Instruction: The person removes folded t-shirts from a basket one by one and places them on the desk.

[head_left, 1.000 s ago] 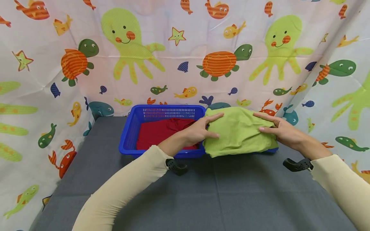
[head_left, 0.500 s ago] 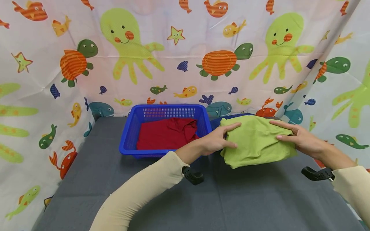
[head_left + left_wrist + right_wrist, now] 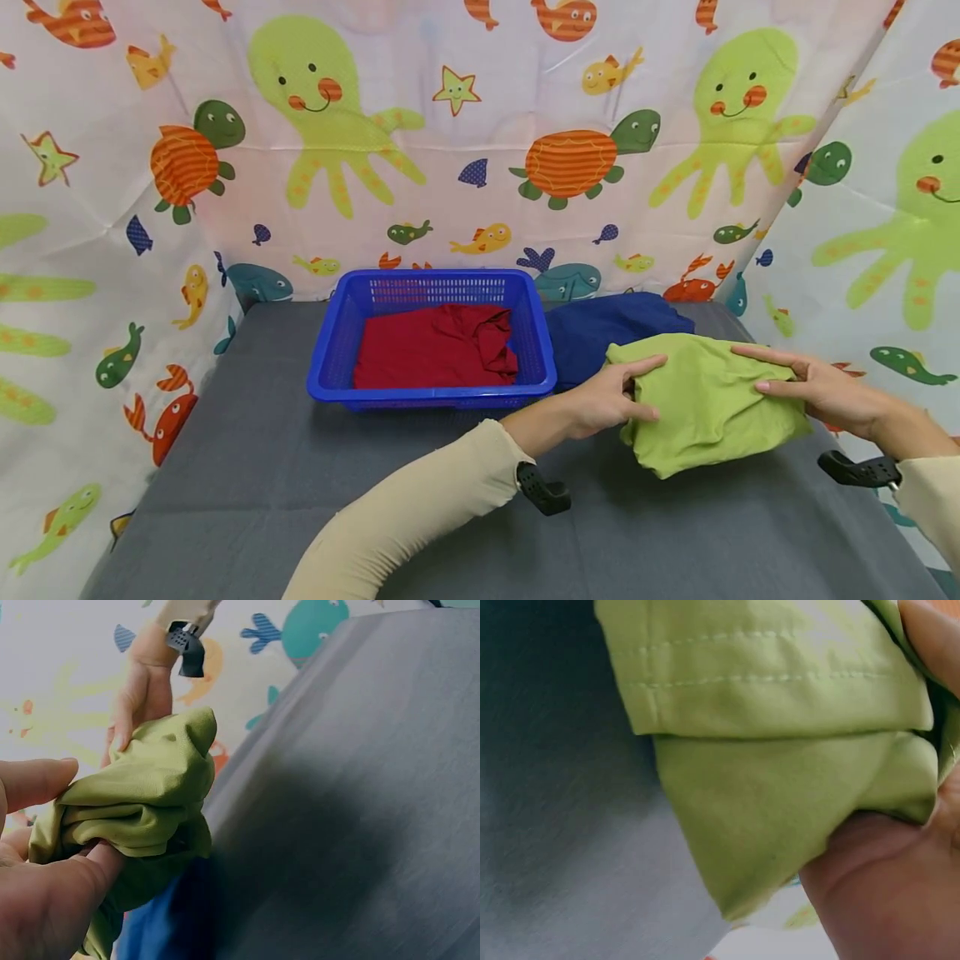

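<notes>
A folded lime-green garment (image 3: pixel 708 400) is held between both hands above the right part of the table. My left hand (image 3: pixel 596 407) grips its left end, thumb on the near side and fingers tucked into the folds, as the left wrist view shows. At the other end my right hand (image 3: pixel 836 398) holds the garment with thumb and fingers. Stitched hem lines run along the cloth (image 3: pixel 772 679) in the right wrist view. A folded navy-blue cloth (image 3: pixel 600 329) lies just behind the green one, partly hidden by it.
A blue plastic basket (image 3: pixel 435 393) with perforated sides stands left of the navy cloth. Inside it lies a folded red garment (image 3: pixel 427 346). Grey fabric covers the table (image 3: pixel 247 467), and a curtain (image 3: pixel 420 183) printed with sea animals encloses the back and sides.
Both hands have carried the green garment right and toward the body, away from the basket's side. The navy cloth, mostly covered before, now shows behind it.
</notes>
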The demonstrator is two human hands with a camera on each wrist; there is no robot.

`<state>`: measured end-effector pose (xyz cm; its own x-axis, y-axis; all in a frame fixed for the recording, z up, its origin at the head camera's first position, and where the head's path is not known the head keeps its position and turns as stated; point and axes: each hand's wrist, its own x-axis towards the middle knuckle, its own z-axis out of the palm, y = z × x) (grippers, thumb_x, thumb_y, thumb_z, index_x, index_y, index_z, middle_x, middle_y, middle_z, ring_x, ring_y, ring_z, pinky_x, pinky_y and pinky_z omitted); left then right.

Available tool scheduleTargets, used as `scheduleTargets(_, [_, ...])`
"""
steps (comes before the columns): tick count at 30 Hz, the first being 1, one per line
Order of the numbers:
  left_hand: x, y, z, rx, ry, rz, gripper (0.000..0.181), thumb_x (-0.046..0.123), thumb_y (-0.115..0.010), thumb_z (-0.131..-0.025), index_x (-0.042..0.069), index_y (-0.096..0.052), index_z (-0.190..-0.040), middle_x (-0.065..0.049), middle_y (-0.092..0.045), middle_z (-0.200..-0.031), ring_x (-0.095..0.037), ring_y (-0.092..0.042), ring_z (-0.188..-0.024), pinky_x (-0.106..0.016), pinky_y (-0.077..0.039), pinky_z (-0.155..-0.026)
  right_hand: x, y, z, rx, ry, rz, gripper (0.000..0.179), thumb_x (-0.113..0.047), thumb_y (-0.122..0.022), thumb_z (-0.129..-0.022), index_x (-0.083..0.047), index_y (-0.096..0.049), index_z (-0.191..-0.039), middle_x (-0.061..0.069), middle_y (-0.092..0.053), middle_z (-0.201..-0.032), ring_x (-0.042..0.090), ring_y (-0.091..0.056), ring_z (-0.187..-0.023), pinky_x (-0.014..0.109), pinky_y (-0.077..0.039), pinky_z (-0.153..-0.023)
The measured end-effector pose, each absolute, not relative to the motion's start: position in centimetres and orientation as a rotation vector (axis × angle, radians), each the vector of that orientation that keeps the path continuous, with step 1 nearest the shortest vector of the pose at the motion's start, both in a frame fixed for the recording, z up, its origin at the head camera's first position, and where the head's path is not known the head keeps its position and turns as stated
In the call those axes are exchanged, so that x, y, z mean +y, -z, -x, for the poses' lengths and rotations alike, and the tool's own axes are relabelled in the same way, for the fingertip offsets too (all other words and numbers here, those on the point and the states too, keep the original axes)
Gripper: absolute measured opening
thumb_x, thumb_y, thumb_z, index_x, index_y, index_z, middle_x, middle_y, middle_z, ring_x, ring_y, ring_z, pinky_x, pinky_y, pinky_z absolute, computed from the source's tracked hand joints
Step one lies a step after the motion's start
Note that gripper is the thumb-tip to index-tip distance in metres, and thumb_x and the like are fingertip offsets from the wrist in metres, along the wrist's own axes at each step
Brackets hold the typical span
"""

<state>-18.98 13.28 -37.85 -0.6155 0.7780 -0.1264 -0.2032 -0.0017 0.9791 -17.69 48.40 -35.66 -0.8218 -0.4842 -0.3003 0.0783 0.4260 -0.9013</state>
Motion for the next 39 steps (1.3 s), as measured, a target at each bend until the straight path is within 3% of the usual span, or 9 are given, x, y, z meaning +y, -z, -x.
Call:
scheduleTargets(10, [15.6,40.3,17.9,1.554,-1.701,-0.542,0.082,-0.013,-0.062,-0.092,0.024,-0.035,-0.159,-0.003,-0.037,-0.162,-0.015,-0.047,-0.140,-0.034,-0.047,-0.110,51.1,38.3,16.7,2.129,1.370,0.259,0.065,-0.006,-0.040,-0.109,-0.018,-0.008,-0.164,-0.045,-0.034,-0.138,-0.018,-0.049,-0.123,0.018,-0.052,-0.091])
scheduleTargets(15, [17.0,41.6,17.5,1.625,-1.662,-0.554,0.082,-0.012,-0.066,-0.090,0.026,-0.039,-0.157,0.002,-0.038,-0.161,-0.012,-0.048,-0.139,-0.027,-0.049,-0.105,52.7,39.3,16.2,2.110,1.376,0.239,0.064,-0.006,-0.038,-0.109,-0.018,-0.007,-0.164,-0.046,-0.036,-0.134,-0.014,-0.054,-0.120,0.021,-0.054,-0.090])
scheduleTargets(20, [17.3,43.0,17.7,1.695,-1.601,-0.535,0.080,-0.008,-0.070,-0.089,0.029,-0.043,-0.155,0.006,-0.037,-0.161,-0.010,-0.045,-0.140,-0.027,-0.047,-0.107,53.6,40.4,15.6,2.013,1.411,0.245,0.063,-0.005,-0.036,-0.109,-0.019,-0.008,-0.164,-0.048,-0.039,-0.136,-0.012,-0.055,-0.121,0.023,-0.054,-0.092])
scheduleTargets(27, [16.8,45.0,18.1,1.770,-1.486,-0.539,0.083,-0.006,-0.074,-0.087,0.036,-0.045,-0.152,0.010,-0.036,-0.161,-0.009,-0.040,-0.144,-0.026,-0.046,-0.107,53.5,42.3,14.9,1.980,1.365,0.244,0.063,-0.008,-0.037,-0.110,-0.017,-0.006,-0.163,-0.052,-0.034,-0.133,-0.024,-0.044,-0.122,0.015,-0.049,-0.092])
scheduleTargets(33, [16.3,46.1,18.5,1.879,-1.352,-0.553,0.085,-0.005,-0.075,-0.085,0.041,-0.045,-0.151,0.009,-0.035,-0.162,-0.008,-0.038,-0.144,-0.024,-0.047,-0.101,53.7,43.5,15.2,1.939,1.346,0.185,0.063,-0.011,-0.038,-0.110,-0.019,-0.005,-0.163,-0.051,-0.031,-0.129,-0.020,-0.048,-0.121,0.016,-0.049,-0.094])
scheduleTargets(39, [16.3,46.9,18.5,1.924,-1.314,-0.546,0.083,-0.004,-0.075,-0.086,0.040,-0.046,-0.150,0.005,-0.036,-0.162,-0.009,-0.036,-0.146,-0.024,-0.045,-0.104,54.4,44.6,15.3,1.902,1.367,0.179,0.061,-0.012,-0.036,-0.110,-0.025,-0.009,-0.164,-0.043,-0.023,-0.136,-0.021,-0.046,-0.121,0.017,-0.049,-0.095])
